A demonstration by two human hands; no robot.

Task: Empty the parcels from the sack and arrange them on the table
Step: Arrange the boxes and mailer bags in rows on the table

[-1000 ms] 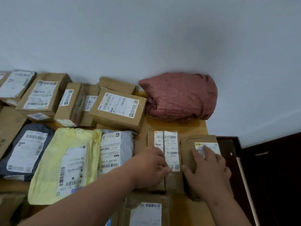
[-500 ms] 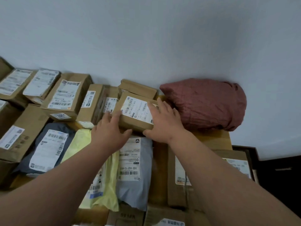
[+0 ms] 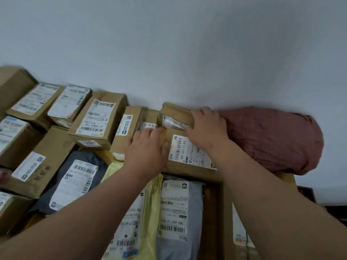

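The dark red cloth sack lies bunched against the wall at the table's back right. Just left of it a small brown cardboard box sits by the wall, and my right hand grips its right end, with the thumb at its front. In front of it lies a larger labelled box. My left hand rests with straight fingers along that box's left edge, the thumb on its top. Both forearms hide parts of the parcels nearer me.
Cardboard boxes fill the back left in rows. Nearer lie a dark grey mailer, a yellow mailer and a light grey mailer. The wooden table ends at the right, with dark furniture beyond.
Both hands left the front parcels and reached to the back row. My right hand has since moved from the labelled box up onto the small box behind it.
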